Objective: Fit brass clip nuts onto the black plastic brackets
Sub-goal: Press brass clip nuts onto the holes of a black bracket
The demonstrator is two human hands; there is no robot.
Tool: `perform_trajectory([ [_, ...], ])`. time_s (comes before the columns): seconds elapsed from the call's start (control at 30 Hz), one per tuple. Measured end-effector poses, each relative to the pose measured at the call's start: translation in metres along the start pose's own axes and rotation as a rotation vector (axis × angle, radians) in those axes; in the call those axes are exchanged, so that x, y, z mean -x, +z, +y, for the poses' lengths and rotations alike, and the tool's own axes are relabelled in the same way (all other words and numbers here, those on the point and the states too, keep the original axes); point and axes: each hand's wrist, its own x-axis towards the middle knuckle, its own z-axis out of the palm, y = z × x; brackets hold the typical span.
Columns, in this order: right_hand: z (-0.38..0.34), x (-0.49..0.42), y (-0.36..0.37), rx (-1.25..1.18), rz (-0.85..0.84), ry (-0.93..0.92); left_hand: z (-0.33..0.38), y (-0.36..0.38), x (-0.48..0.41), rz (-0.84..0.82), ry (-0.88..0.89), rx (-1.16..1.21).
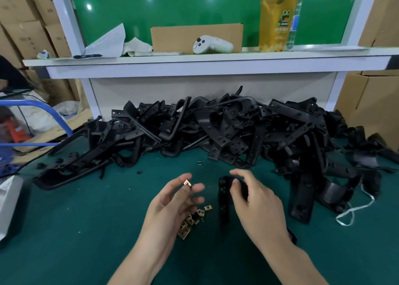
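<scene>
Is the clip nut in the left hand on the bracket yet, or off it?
Off. The left hand pinches the clip nut apart from the bracket, which the right hand grips.

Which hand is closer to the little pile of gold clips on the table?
The left hand. It is right beside the pile of gold clips, pinching one clip. The right hand is farther right, gripping a black bracket.

Your 1 head camera looks forward and down, close over your left hand (pixel 172 200) and right hand (pixel 257 207), facing the shelf (pixel 216 67).
</scene>
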Motion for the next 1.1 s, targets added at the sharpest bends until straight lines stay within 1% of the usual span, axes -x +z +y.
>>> perform_trajectory([
  [0.1,-0.003,0.001,-0.002,0.021,0.051,-0.05,0.001,0.0,-0.001,0.008,-0.005,0.022],
  [0.17,-0.004,-0.002,-0.003,0.009,0.135,-0.117,0.003,0.001,-0.001,0.009,-0.006,0.05],
  [0.27,-0.002,-0.002,-0.004,-0.061,0.277,-0.223,0.005,0.002,-0.001,0.002,0.001,0.098],
  [0.33,-0.001,0.0,-0.002,-0.1,0.299,-0.246,0.006,0.002,-0.001,-0.002,-0.001,0.132],
  [0.53,-0.002,0.007,0.005,-0.157,0.18,-0.157,0.007,0.001,0.0,-0.01,-0.044,0.194],
  [0.63,0.0,0.013,0.009,-0.155,0.12,-0.187,0.008,0.001,-0.002,0.036,-0.092,0.258],
  [0.77,-0.004,0.015,0.009,-0.215,0.058,-0.14,0.01,0.0,-0.004,0.077,-0.15,0.335],
  [0.9,-0.007,0.016,0.014,-0.157,0.008,-0.094,0.011,-0.002,-0.006,0.101,-0.197,0.393],
  [1.0,-0.007,0.016,0.015,-0.122,-0.032,-0.049,0.011,-0.002,-0.006,0.112,-0.208,0.397],
  [1.1,-0.006,0.017,0.014,-0.135,-0.104,-0.006,0.011,-0.001,-0.006,0.114,-0.212,0.386],
])
